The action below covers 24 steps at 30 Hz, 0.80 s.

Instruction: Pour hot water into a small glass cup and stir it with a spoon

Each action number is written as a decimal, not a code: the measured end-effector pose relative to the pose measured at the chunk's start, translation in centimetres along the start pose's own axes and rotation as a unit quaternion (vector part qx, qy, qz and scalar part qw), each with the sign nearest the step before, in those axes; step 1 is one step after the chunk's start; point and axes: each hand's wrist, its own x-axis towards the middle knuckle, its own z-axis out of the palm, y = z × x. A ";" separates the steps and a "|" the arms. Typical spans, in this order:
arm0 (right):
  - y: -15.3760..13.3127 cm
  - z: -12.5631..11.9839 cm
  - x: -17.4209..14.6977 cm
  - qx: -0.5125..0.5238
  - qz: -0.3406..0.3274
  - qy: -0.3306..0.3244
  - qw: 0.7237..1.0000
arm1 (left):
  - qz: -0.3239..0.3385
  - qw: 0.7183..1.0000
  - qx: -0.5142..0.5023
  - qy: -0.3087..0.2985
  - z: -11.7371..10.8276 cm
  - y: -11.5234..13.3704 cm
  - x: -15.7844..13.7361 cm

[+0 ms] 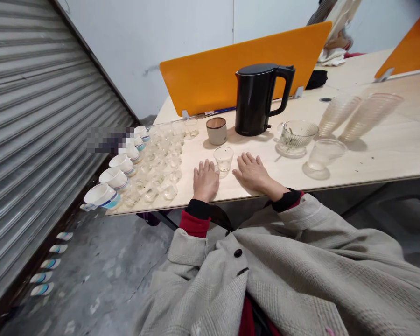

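My left hand (206, 181) lies flat on the pale wooden table, fingers stretched forward. My right hand (252, 172) rests palm down a little to the right, also with nothing in it. Between the two stands a clear plastic cup (224, 159), upright, close to the fingertips of both. Behind it sits a small grey cup (216, 131) with a brown inside. A black electric kettle (254, 100) stands farther back, its handle to the right. Right of my right hand is a ribbed glass cup (298, 134) on a saucer, with dark bits inside, perhaps tea leaves.
Rows of clear cups (157, 179) and white paper cups (114, 178) line the table's left end. Stacked plastic cups (371, 114) and a single plastic cup (325, 154) stand right. An orange divider (203, 86) edges the back. Another person's hand (337, 43) shows beyond it.
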 end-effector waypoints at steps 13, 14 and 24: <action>0.1 0.3 0.1 -0.001 -0.001 0.004 1.000 | -0.004 1.000 -0.003 0.001 0.0 0.0 0.0; 0.1 0.3 0.1 0.000 -0.002 0.005 1.000 | -0.005 1.000 -0.003 0.000 0.0 0.0 0.0; 0.0 0.1 0.0 -0.006 -0.001 0.006 1.000 | -0.002 1.000 0.000 0.005 0.3 -0.1 0.1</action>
